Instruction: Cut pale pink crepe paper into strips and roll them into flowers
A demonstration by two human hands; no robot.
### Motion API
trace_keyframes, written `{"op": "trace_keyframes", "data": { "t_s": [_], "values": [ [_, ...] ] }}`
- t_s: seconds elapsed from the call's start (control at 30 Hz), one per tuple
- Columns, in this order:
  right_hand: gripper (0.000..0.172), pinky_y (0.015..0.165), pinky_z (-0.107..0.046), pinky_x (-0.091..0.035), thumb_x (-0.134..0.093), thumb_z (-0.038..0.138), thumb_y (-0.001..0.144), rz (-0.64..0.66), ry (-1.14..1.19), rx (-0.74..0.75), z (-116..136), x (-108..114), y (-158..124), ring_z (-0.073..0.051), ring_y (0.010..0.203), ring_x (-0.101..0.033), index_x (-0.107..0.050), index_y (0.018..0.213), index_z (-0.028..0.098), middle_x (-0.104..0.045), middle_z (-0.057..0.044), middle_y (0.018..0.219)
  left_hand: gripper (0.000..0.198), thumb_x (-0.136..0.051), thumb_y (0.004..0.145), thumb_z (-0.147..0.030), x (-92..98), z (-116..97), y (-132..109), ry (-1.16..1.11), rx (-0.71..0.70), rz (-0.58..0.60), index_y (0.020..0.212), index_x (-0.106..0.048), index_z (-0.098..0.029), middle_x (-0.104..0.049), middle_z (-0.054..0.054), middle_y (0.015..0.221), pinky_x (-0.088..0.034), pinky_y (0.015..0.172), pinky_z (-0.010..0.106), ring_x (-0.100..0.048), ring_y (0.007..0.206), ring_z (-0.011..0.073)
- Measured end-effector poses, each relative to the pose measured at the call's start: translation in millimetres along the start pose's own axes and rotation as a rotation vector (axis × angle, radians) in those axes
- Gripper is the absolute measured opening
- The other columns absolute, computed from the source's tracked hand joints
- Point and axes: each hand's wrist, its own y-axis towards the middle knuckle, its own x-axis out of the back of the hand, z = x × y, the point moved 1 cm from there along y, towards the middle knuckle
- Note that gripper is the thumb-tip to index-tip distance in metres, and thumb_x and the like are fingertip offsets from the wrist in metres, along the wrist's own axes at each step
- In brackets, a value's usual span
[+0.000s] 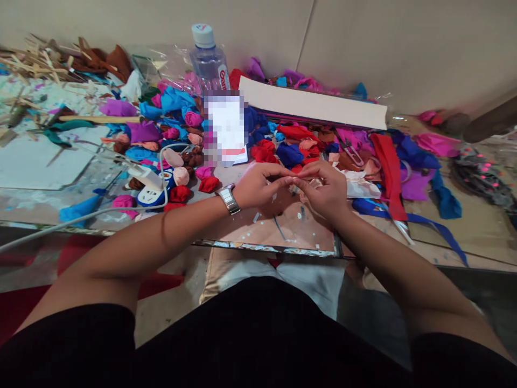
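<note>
My left hand [260, 186], with a metal watch [229, 199] on the wrist, meets my right hand [325, 191] above the table's front part. Fingertips of both hands are pinched together at the same spot. A little pale, peach-toned material shows beneath the right fingers, but what the fingertips grip is too small to make out. Just beyond the hands lie crumpled red paper pieces [264, 152] and a dark blue one [290, 154]. Right of my right hand is a white folded paper [363, 186].
A phone [226, 126] leans before a clear bottle [210, 67]. At left, a white cable [100, 211] runs by a power socket [151, 195]. Scissors [352, 152], a red strip [390, 175] and a blue strip [438, 229] lie right. Behind sits a long cream board [311, 102].
</note>
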Motion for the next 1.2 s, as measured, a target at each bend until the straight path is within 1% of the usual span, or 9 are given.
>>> {"op": "trace_keyframes", "data": {
  "t_s": [0.13, 0.27, 0.4, 0.53, 0.63, 0.87, 1.0, 1.07, 1.2],
  "values": [
    [0.025, 0.079, -0.038, -0.056, -0.081, 0.048, 0.089, -0.008, 0.036, 0.018, 2.3, 0.7, 0.6, -0.021, 0.085, -0.071, -0.072, 0.085, 0.025, -0.076, -0.003, 0.087, 0.037, -0.072, 0.094, -0.052, -0.3, 1.3, 1.2, -0.106, 0.06, 0.011, 0.101, -0.083, -0.018, -0.082, 0.008, 0.093, -0.055, 0.074, 0.027, -0.074, 0.082, 0.0165],
    [0.025, 0.079, -0.039, -0.055, -0.078, 0.05, 0.091, 0.006, 0.008, 0.009, 4.6, 2.1, 1.9, -0.021, 0.084, -0.071, -0.073, 0.087, 0.026, -0.076, -0.002, 0.087, 0.043, -0.073, 0.092, -0.057, -2.6, 4.5, 2.2, -0.235, 0.151, 0.011, 0.097, -0.081, -0.015, -0.081, 0.008, 0.089, -0.054, 0.07, 0.025, -0.07, 0.075, 0.0142],
    [0.023, 0.083, -0.04, -0.056, -0.078, 0.048, 0.092, 0.045, -0.02, 0.008, 6.0, 3.0, 2.6, -0.022, 0.088, -0.072, -0.076, 0.091, 0.026, -0.078, -0.003, 0.09, 0.045, -0.071, 0.093, -0.057, -3.2, 5.6, 2.9, -0.269, 0.168, -0.007, 0.097, -0.078, -0.013, -0.079, 0.009, 0.089, -0.053, 0.068, 0.025, -0.067, 0.071, 0.0124],
    [0.014, 0.085, -0.04, -0.056, -0.078, 0.04, 0.093, 0.049, -0.002, 0.038, 6.2, 2.8, 2.2, -0.022, 0.09, -0.073, -0.077, 0.095, 0.026, -0.079, -0.003, 0.092, 0.041, -0.068, 0.097, -0.053, -1.8, 3.6, 2.5, -0.196, 0.104, -0.028, 0.098, -0.079, -0.014, -0.079, 0.008, 0.088, -0.054, 0.069, 0.025, -0.069, 0.072, 0.0134],
    [0.011, 0.085, -0.04, -0.057, -0.077, 0.039, 0.094, 0.031, -0.005, 0.063, 4.6, 2.6, 1.6, -0.022, 0.091, -0.073, -0.079, 0.096, 0.028, -0.08, -0.002, 0.093, 0.036, -0.067, 0.098, -0.048, -0.1, 2.2, 1.6, -0.099, 0.062, -0.032, 0.098, -0.081, -0.015, -0.08, 0.007, 0.086, -0.052, 0.069, 0.024, -0.071, 0.074, 0.0138],
    [0.01, 0.081, -0.04, -0.057, -0.077, 0.039, 0.093, -0.003, -0.06, 0.107, 6.9, 4.7, 2.2, -0.022, 0.087, -0.072, -0.081, 0.092, 0.029, -0.079, -0.003, 0.091, 0.032, -0.07, 0.096, -0.047, 1.6, -0.4, 1.1, -0.008, 0.055, -0.045, 0.1, -0.084, -0.018, -0.083, 0.007, 0.092, -0.053, 0.072, 0.024, -0.074, 0.079, 0.0151],
    [0.006, 0.082, -0.04, -0.056, -0.077, 0.034, 0.094, -0.011, -0.059, 0.141, 10.5, 4.6, 2.5, -0.022, 0.089, -0.072, -0.079, 0.093, 0.028, -0.078, -0.003, 0.091, 0.03, -0.073, 0.095, -0.046, 1.7, -2.3, 1.6, 0.021, 0.027, -0.1, 0.097, -0.084, -0.018, -0.082, 0.006, 0.089, -0.053, 0.068, 0.024, -0.073, 0.076, 0.0144],
    [0.006, 0.084, -0.04, -0.056, -0.077, 0.033, 0.094, -0.008, -0.061, 0.137, 10.4, 4.0, 2.2, -0.022, 0.09, -0.072, -0.078, 0.093, 0.027, -0.078, -0.003, 0.09, 0.029, -0.073, 0.096, -0.044, 1.3, -3.0, 0.9, 0.049, -0.016, -0.124, 0.095, -0.083, -0.017, -0.081, 0.006, 0.086, -0.052, 0.067, 0.023, -0.072, 0.074, 0.0135],
    [0.013, 0.084, -0.04, -0.056, -0.075, 0.039, 0.095, 0.014, -0.045, 0.078, 8.1, 2.8, 0.9, -0.022, 0.09, -0.073, -0.077, 0.092, 0.026, -0.079, -0.003, 0.091, 0.025, -0.068, 0.1, -0.039, 0.8, -3.2, -2.3, 0.173, -0.161, -0.149, 0.1, -0.082, -0.018, -0.081, 0.006, 0.09, -0.053, 0.073, 0.024, -0.073, 0.079, 0.0131]
  ]
}}
